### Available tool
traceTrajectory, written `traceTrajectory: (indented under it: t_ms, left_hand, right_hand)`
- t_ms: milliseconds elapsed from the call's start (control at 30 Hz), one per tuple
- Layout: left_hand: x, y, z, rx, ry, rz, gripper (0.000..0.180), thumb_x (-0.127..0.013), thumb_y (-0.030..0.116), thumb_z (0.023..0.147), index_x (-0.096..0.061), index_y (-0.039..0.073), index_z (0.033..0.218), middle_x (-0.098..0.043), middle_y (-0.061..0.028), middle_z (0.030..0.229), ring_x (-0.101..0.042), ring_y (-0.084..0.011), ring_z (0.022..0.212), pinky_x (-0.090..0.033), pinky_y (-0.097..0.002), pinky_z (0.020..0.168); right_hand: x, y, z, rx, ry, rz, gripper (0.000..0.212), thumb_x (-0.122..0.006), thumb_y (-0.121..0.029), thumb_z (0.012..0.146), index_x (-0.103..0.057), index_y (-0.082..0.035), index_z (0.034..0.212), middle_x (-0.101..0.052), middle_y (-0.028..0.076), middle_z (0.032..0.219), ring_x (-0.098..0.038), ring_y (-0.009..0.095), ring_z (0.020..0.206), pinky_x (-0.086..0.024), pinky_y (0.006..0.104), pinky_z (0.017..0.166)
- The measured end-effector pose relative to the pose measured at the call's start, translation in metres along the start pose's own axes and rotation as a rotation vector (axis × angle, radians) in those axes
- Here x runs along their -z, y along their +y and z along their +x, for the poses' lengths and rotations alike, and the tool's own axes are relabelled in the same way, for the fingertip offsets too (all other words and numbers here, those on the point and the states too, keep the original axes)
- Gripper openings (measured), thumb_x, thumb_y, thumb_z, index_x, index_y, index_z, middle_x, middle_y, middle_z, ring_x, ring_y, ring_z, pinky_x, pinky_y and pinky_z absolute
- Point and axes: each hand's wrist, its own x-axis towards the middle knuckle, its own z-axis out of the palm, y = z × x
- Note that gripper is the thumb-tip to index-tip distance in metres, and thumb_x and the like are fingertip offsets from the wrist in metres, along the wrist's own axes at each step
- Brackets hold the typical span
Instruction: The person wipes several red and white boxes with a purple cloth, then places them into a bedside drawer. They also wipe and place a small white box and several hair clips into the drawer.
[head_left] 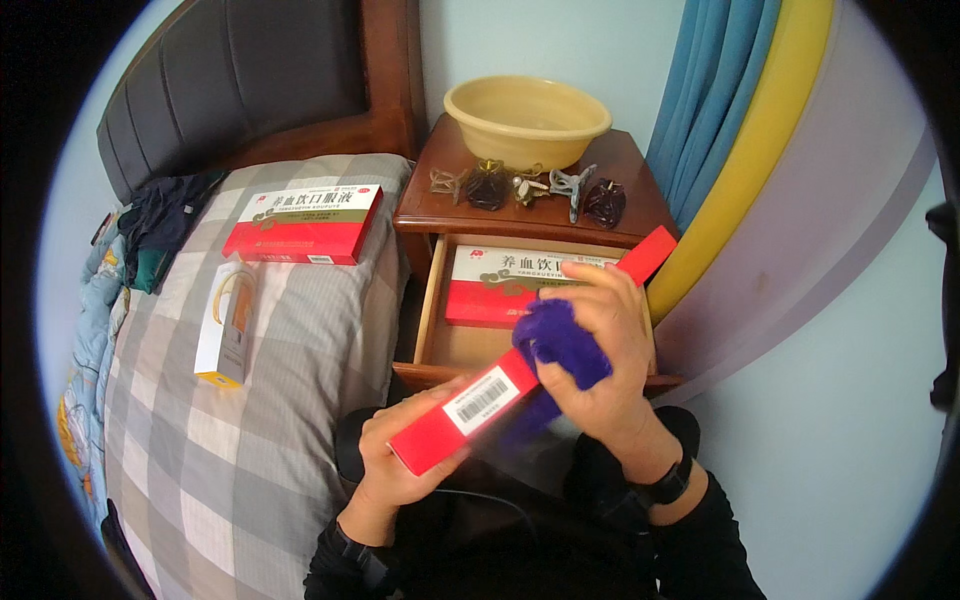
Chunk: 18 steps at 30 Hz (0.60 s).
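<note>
A long red box (425, 440) with a white barcode label on its side slants up to the right in front of me. Its near end rests in my left hand (392, 478), fingers closed round the edges. Farther along, my right hand (612, 360) grips a purple cloth (568, 338) pressed against the box. Part of the cloth hangs below it, and the box's far end sticks out past my fingers. Behind my hands, a similar red and white box (485, 300) lies in the open drawer (430, 335), partly covered by my right hand.
Several hair claw clips (570, 185) and a beige basin (527, 120) sit on the nightstand (430, 210). On the checked bed (290, 450) at left are another red and white box (305, 225), a white carton (225, 330) and dark clothing (165, 220). Blue curtains (705, 110) hang at right.
</note>
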Motion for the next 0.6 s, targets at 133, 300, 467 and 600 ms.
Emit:
traceTrajectory:
  t_ms: [133, 300, 467, 600]
  left_hand:
    - [0.004, 0.000, -0.007, 0.146, 0.167, -0.150, 0.053, -0.080, 0.012, 0.075, -0.057, -0.008, 0.119, -0.065, -0.0175, 0.115, -0.063, -0.0217, 0.104, -0.048, -0.0327, 0.091]
    - [-0.013, -0.012, -0.004, 0.426, 0.382, -0.542, 0.045, -0.077, 0.017, 0.081, -0.059, -0.002, 0.118, -0.065, -0.0086, 0.111, -0.061, -0.0165, 0.101, -0.047, -0.0309, 0.090]
    - [-0.025, -0.027, 0.001, 0.533, 0.471, -0.674, 0.049, -0.072, 0.023, 0.085, -0.053, 0.002, 0.125, -0.061, -0.0075, 0.120, -0.058, -0.0181, 0.109, -0.044, -0.0343, 0.097]
    - [-0.017, -0.030, -0.006, 0.491, 0.474, -0.716, 0.049, -0.070, 0.027, 0.088, -0.053, 0.002, 0.126, -0.061, -0.0076, 0.120, -0.058, -0.0188, 0.110, -0.044, -0.0343, 0.097]
  right_hand:
    - [0.002, 0.049, 0.018, -0.334, 0.279, -0.005, 0.034, -0.071, -0.013, 0.072, -0.058, -0.002, 0.103, -0.061, 0.015, 0.106, -0.057, 0.032, 0.101, -0.043, 0.0396, 0.092]
    - [-0.009, 0.095, 0.029, -0.499, 0.493, -0.049, 0.041, -0.072, -0.011, 0.080, -0.056, 0.001, 0.116, -0.059, 0.020, 0.110, -0.059, 0.032, 0.099, -0.046, 0.0380, 0.091]
    - [-0.064, 0.016, 0.002, -0.122, 0.026, 0.024, 0.065, -0.074, -0.021, 0.078, -0.042, -0.002, 0.131, -0.042, 0.019, 0.140, -0.033, 0.043, 0.134, -0.026, 0.0504, 0.110]
    - [-0.076, -0.023, -0.017, 0.090, -0.177, 0.068, 0.054, -0.065, -0.019, 0.080, -0.045, -0.008, 0.129, -0.038, 0.015, 0.145, -0.032, 0.040, 0.135, -0.026, 0.0529, 0.109]
